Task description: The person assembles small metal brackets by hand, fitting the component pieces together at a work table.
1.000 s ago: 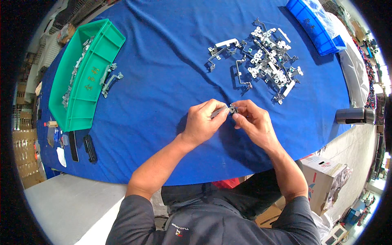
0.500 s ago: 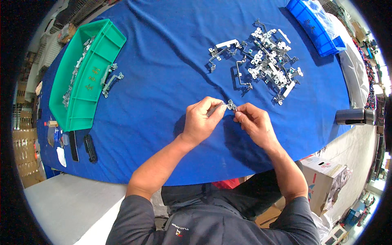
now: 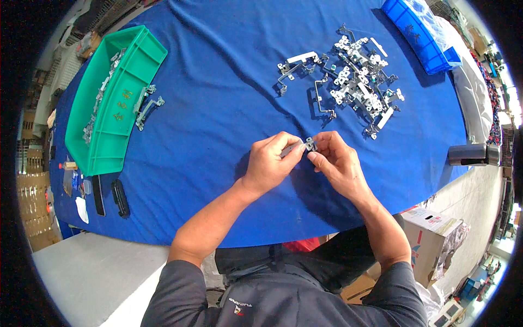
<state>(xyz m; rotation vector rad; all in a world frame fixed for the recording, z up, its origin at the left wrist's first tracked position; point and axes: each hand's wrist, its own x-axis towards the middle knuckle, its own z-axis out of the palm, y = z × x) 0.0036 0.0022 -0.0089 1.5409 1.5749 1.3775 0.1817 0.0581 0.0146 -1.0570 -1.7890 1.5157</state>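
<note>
A small silvery metal bracket [image 3: 310,144] with holed tabs is held up over the blue cloth, between my two hands. My left hand [image 3: 271,162] pinches its left part between thumb and fingers, which cover most of it. At its right end, my right hand [image 3: 339,162] has thumb and fingertips closed on it. Beyond my hands to the right lies a loose pile of similar metal brackets [image 3: 359,90]. A few brackets [image 3: 321,101] lie apart at its left side.
On the left, a green bin [image 3: 117,117] holds brackets, with a couple of brackets [image 3: 148,109] beside it. A black folding tool [image 3: 120,199] lies nearer me. A blue tray [image 3: 417,41] stands far right; a dark cylindrical object [image 3: 474,156] sits at the right edge.
The fingers of my right hand have moved slightly left and closed further over the bracket, so less of it shows. The bracket has dropped slightly toward me.
</note>
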